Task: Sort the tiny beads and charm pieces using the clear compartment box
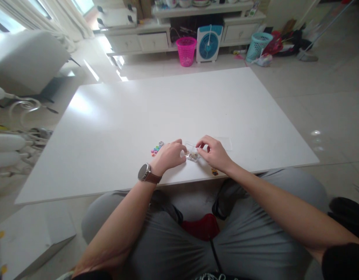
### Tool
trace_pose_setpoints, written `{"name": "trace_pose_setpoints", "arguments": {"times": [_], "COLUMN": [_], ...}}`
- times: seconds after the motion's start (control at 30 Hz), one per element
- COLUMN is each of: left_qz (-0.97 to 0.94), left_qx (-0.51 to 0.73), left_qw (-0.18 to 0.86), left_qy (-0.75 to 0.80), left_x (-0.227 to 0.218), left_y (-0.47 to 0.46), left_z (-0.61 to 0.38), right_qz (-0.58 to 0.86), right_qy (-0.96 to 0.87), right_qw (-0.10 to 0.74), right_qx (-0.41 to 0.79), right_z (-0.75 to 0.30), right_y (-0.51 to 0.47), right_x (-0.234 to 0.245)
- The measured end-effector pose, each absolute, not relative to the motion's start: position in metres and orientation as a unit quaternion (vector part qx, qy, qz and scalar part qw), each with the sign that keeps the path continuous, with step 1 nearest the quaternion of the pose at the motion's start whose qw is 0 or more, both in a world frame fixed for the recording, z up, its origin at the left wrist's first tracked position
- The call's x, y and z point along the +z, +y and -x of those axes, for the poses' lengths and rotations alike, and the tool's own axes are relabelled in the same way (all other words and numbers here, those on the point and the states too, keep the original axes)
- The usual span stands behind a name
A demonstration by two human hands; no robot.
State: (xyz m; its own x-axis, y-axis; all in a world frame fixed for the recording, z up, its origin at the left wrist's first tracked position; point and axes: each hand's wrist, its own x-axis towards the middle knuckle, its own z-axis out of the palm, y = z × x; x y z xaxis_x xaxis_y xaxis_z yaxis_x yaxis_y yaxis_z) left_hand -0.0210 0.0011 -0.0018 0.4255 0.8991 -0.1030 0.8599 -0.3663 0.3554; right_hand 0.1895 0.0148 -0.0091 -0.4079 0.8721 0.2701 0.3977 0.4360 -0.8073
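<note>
A small clear plastic box [192, 154] with tiny beads inside sits near the front edge of the white table [173, 109]. My left hand [169, 155], with a watch on its wrist, is curled and grips the box's left side. My right hand [214, 153] pinches the box's right side with fingers bent. A little heap of coloured beads [156, 149] lies just left of my left hand. A clear flat lid [225, 143] lies on the table behind my right hand. A small yellow figure [214, 171] lies by my right wrist.
My knees in grey trousers are under the table's front edge. On the floor behind the table stand a pink basket [186, 50], a blue fan [209, 43] and a teal basket [257, 46] against a white cabinet. A white chair [24, 58] is at the left.
</note>
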Motion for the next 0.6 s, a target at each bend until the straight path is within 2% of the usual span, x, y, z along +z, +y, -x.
{"name": "trace_pose_setpoints", "arguments": {"times": [0.33,0.6], "left_qz": [-0.819,-0.737], "left_qx": [0.07,0.124], "left_qw": [0.191,0.218], "left_qy": [0.536,0.627], "left_x": [-0.001,0.02], "left_y": [0.007,0.022], "left_z": [0.029,0.073], "right_qz": [0.416,0.416], "right_qy": [-0.8,-0.856], "right_qw": [0.324,0.215], "right_qx": [0.287,0.218], "right_z": [-0.192,-0.195], "right_y": [0.016,0.015], "right_x": [-0.008,-0.024]}}
